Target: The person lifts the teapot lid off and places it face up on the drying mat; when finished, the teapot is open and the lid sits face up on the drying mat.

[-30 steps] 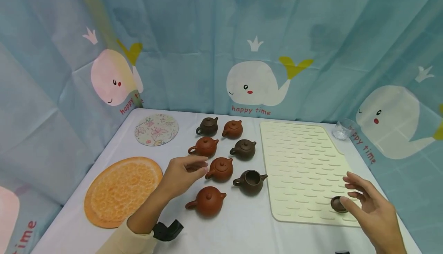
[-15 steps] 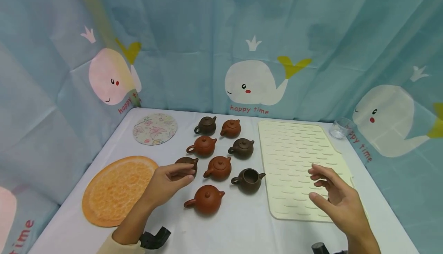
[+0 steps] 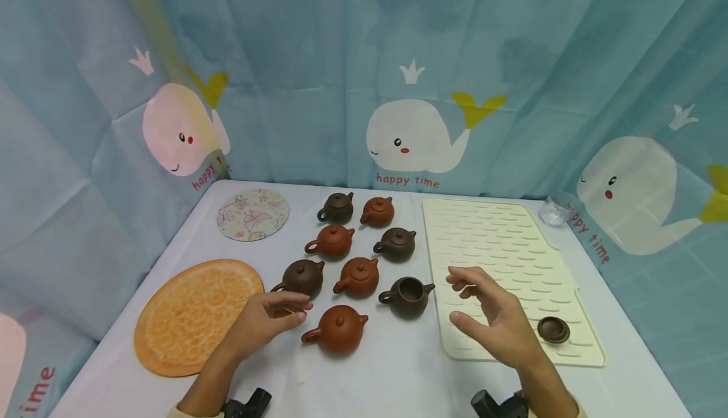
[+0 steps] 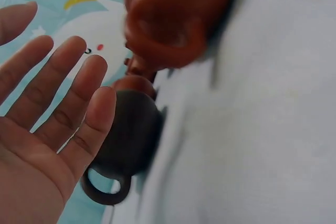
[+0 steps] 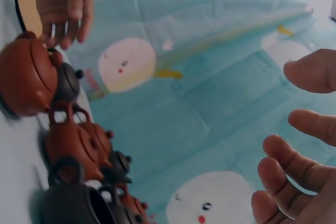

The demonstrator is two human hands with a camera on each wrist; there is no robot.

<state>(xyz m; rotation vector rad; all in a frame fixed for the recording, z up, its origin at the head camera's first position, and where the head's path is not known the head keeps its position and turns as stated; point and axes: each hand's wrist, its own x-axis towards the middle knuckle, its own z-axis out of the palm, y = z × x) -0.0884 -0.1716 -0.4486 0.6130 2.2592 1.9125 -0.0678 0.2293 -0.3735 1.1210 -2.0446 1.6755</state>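
My left hand [image 3: 267,320] hovers with loose fingers by a dark brown teapot [image 3: 304,277] and the front reddish-brown teapot [image 3: 343,328]. Nothing is in it; its spread fingers show in the left wrist view. Over the left part of the pale ribbed mat [image 3: 540,234], my right hand [image 3: 495,320] is also bare, thumb and fingers apart. Left of that hand stands a lidless dark teapot [image 3: 411,304], its mouth facing up. Its interior also shows in the right wrist view. A small dark teapot lid [image 3: 553,329] lies on the mat's front right.
Several more dark and reddish teapots, among them a reddish one [image 3: 359,277], stand in two rough columns mid-table. An orange round mat [image 3: 199,317] and a floral disc [image 3: 253,215] lie at left. A clear glass cup [image 3: 555,209] sits at the back right. Printed curtains surround the table.
My right hand has let go of the lid on the mat and moved left toward the lidless teapot. My left hand has drawn back toward me and left, uncovering a dark teapot.
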